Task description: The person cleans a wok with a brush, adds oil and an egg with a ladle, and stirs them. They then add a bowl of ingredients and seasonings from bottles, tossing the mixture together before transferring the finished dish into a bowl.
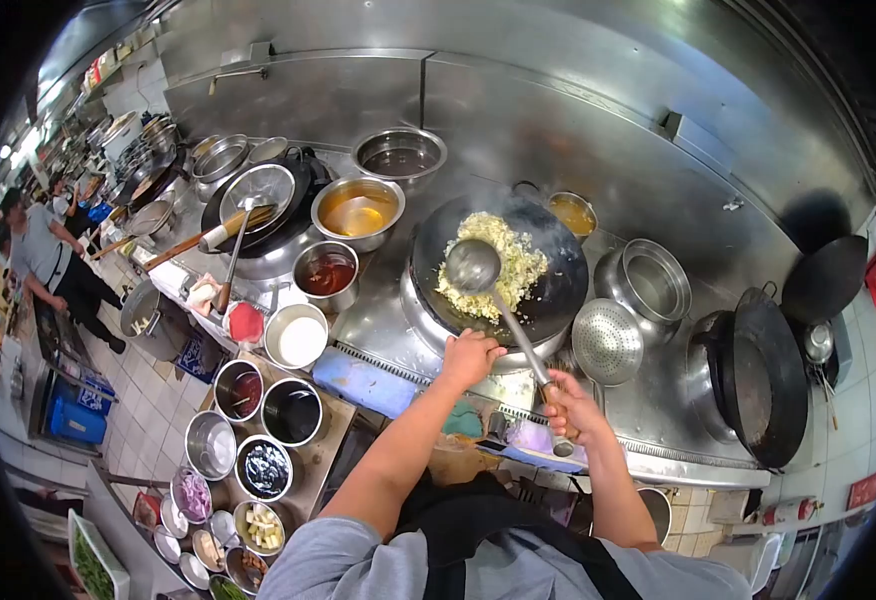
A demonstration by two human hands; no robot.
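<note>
Steam rises from a black wok (573, 270) on the burner, which holds a pale yellow heap of fried rice (508, 240) with green bits. At the wok's near edge, my left hand (471, 358) is closed on the rim; its grip underneath is partly hidden. My right hand (573, 408) wraps around the wooden end of a long steel ladle (474, 266). The ladle's bowl rests over the rice, rounded side up. A perforated strainer (608, 342) lies just right of the wok.
Left of the wok stand a pot of amber liquid (358, 212) and a pot of red sauce (326, 274). Several ingredient tins crowd the lower left, including a dark sauce tin (293, 411). Another wok (770, 380) leans at right. A co-worker (48, 260) stands far left.
</note>
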